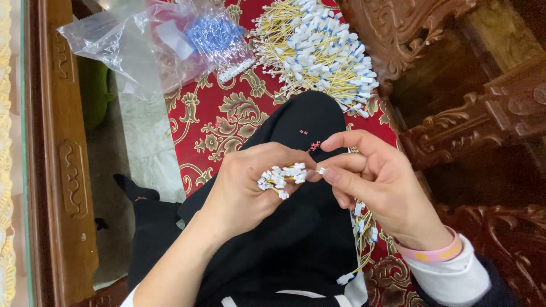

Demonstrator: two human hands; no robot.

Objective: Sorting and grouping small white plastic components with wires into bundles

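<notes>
On the red cushion with gold floral pattern (216, 122), which spreads under the person's black-clad lap (296, 227), a large heap of yellow wires with white connectors (315, 51) lies at the far edge, just beside a clear plastic bag of blue parts (170, 42). Above the lap, the left hand (244, 187) curls closed around a small bundle of white connectors (278, 177), their ends fanned out past the fingers toward the right hand (375, 182). Between the two hands, the right thumb and forefinger press together, pinching a single white connector (321, 170) that touches the bundle's edge.
</notes>
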